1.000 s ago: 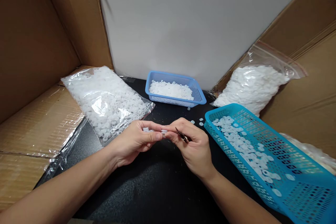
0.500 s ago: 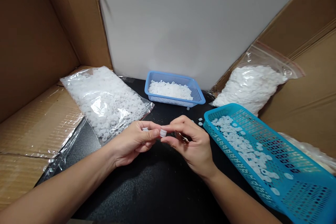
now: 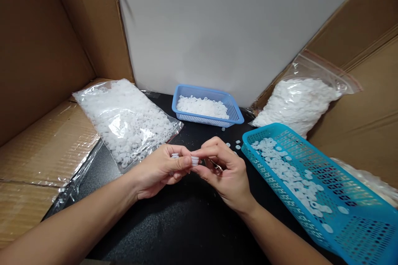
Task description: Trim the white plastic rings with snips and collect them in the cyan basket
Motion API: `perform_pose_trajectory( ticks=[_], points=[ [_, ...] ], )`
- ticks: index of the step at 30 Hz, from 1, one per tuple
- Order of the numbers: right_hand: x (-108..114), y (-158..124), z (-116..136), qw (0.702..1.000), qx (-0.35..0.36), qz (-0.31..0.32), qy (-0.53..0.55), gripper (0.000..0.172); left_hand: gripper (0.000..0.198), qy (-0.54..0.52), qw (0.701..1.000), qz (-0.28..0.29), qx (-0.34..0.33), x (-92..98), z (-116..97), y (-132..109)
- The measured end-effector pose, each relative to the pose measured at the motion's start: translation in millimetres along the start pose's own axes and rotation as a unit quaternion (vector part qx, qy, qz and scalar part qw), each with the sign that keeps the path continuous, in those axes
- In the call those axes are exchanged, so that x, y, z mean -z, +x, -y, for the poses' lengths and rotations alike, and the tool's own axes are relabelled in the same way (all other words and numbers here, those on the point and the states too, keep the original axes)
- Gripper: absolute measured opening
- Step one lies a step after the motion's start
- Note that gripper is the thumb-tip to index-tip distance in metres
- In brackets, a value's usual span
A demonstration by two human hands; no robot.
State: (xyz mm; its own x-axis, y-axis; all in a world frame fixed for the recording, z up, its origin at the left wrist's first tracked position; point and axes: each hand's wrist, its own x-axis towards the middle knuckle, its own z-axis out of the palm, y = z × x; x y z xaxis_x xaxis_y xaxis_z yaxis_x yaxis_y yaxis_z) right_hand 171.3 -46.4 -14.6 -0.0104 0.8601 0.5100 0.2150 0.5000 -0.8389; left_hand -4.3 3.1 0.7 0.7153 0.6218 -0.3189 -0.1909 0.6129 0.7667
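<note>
Over the dark table, my left hand [image 3: 161, 169] is closed, its thumb and index finger pinching a small white ridged plastic piece [image 3: 195, 160]. The thumb and index fingertips of my right hand [image 3: 228, 174] meet the other side of that same piece. Another small white piece [image 3: 175, 155] shows between the fingers of my left hand. A shiny metallic object [image 3: 217, 166] is tucked under the curled fingers of my right hand; most of it is hidden, so its kind is unclear.
A clear bag [image 3: 130, 128] of white rings lies on the left. Behind the hands sits a blue basket [image 3: 205, 121] with small white rings. On the right, a turquoise basket [image 3: 367, 238] holds white discs, with another filled bag [image 3: 298, 99] behind it. A few loose discs [image 3: 238, 147] lie nearby.
My right fingertips have closed in nearer to the white piece, and both hands have shifted slightly. The baskets and bags stay in place.
</note>
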Motion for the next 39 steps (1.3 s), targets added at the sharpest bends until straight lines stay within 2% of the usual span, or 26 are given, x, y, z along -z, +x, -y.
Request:
perform_pose_trajectory(
  ticks=[6, 14, 21, 29, 35, 39],
  points=[
    [-5.4, -1.3, -1.1, 0.995, -0.038, 0.002, 0.095, 0.014, 0.048, 0.000, 0.999, 0.039, 0.013, -0.1, 0.3, -0.9],
    [-5.2, -2.2, -2.4, 0.997, -0.041, -0.002, 0.069, 0.011, 0.052, 0.005, 1.000, 0.008, -0.008, 0.5, 2.1, -0.9],
    [-6.0, -1.7, -3.6, 0.990, -0.068, 0.001, 0.125, 0.013, 0.045, 0.004, 0.999, 0.027, 0.023, -1.5, 0.5, -2.4],
    [-5.7, -1.9, -1.7, 0.992, -0.057, 0.003, 0.112, 0.011, 0.048, 0.012, 1.000, 0.010, -0.002, -2.6, 0.5, -3.0],
    [-5.3, -2.1, -3.5, 0.987, -0.083, 0.017, 0.134, 0.016, 0.051, 0.020, 1.000, 0.023, 0.008, -3.6, -0.1, -3.0],
    [-5.6, -2.9, -6.1, 0.987, -0.087, 0.018, 0.136, 0.018, 0.048, 0.026, 1.000, 0.012, 0.009, -3.0, -0.2, -2.8]
  ],
)
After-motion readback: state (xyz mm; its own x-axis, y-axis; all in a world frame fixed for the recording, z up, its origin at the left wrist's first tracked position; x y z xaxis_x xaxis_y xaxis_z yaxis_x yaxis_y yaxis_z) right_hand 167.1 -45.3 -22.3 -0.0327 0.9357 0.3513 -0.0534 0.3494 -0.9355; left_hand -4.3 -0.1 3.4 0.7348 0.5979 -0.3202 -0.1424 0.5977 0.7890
